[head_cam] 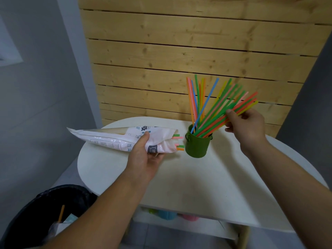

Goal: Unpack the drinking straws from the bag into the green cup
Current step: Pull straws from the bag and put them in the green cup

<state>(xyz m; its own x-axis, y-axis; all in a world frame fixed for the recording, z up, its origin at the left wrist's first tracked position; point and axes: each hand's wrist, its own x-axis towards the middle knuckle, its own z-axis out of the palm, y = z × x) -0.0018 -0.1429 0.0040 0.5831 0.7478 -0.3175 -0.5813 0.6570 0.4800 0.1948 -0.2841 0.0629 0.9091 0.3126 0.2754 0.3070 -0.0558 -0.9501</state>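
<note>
Green cup (197,146) on white table (206,182)

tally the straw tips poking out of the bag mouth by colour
green straw tips: 2
pink straw tips: 2
orange straw tip: 1
total: 5 tips showing at the mouth of the bag
</note>
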